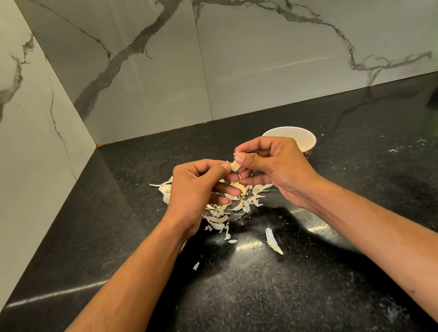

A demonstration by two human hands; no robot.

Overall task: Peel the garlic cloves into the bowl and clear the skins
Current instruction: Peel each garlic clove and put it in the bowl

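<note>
Papery skins (229, 207) litter the counter (261, 301) at frame centre; my left hand (198, 186) and right hand (271, 163) both pinch one garlic clove (235, 166), part-peeled. White bowl (306, 138) contents hidden; clearing not begun.

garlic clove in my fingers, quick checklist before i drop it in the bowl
1. Garlic clove pinched by both left hand and right hand: ok.
2. Clove fully peeled: cannot tell, fingers cover most of it.
3. White bowl upright, just behind the right hand: ok.
4. Room inside the bowl: cannot tell, hand hides it.
5. Garlic skins cleared from the black countertop: not ok, piled under the hands, a stray skin nearer.
</note>
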